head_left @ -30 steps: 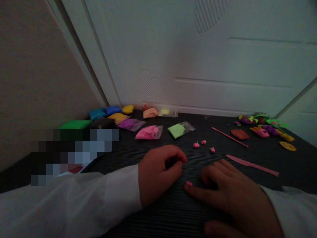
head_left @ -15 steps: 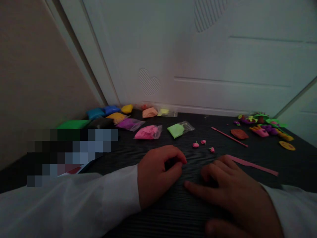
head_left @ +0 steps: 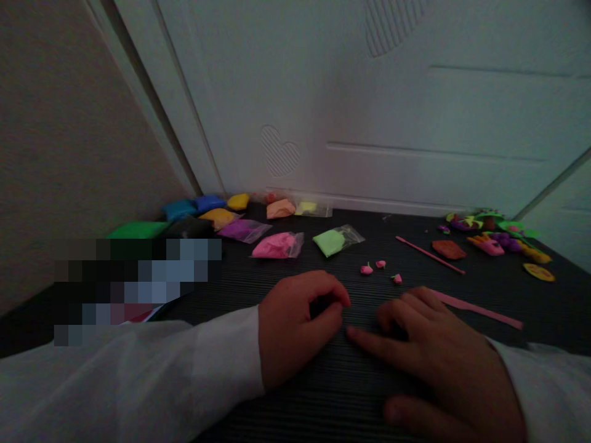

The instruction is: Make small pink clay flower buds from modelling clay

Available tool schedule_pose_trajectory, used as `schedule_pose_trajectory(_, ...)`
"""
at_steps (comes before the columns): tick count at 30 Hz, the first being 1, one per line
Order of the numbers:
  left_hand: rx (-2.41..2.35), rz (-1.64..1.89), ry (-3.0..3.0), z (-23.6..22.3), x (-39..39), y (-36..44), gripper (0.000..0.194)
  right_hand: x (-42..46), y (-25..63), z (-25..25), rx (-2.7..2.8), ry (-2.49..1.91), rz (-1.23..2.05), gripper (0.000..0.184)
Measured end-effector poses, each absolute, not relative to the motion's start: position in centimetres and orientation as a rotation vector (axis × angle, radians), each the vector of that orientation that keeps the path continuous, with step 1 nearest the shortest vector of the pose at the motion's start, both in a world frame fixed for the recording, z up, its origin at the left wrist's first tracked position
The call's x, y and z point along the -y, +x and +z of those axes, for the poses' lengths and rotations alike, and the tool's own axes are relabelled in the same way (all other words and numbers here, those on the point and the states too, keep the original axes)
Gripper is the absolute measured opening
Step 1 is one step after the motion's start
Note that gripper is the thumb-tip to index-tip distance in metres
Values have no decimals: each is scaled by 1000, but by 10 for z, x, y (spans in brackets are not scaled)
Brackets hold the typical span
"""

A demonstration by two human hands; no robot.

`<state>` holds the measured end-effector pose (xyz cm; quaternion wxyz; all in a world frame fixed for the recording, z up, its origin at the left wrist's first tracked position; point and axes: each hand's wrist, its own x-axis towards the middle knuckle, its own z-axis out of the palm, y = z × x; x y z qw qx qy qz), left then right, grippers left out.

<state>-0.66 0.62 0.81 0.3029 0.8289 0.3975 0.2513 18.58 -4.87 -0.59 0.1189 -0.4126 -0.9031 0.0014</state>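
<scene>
My left hand rests on the dark table, thumb and index finger curled together in a pinch. Whatever may be between those fingertips is too small or hidden to make out. To its right, my right hand lies low over the table with the index finger stretched toward the left fingertips and the thumb apart; its other fingers are bent. No object shows in it. Just beyond the hands sit a few small pink clay buds with green tips, one a pink bud. A flat pink modelling knife lies partly behind my right hand.
Bags of coloured clay stand at the back left, among them a pink bag and a light green bag. A thin pink stick, a reddish-brown clay piece and finished clay shapes lie right. A white panel rises behind.
The right index fingertip has shifted slightly up, away from me. The left hand keeps its pinch, and the whole view has moved only a little.
</scene>
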Motion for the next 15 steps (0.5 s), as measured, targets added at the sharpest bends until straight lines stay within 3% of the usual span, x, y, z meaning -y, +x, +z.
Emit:
schedule_pose_trajectory(6, -1060, 667, 2196, 6, -7, -7, 12, 48, 187, -7, 2647, -1294, 55, 53)
schedule_pose_trajectory(10, -1040, 666, 2200, 7, -6, -7, 13, 49, 187, -10, 2624, -1031, -105, 59)
schedule_pose_trajectory(15, -1047, 664, 2194, 7, -6, -7, 12, 49, 186, -14, 2610, -1220, -74, 53)
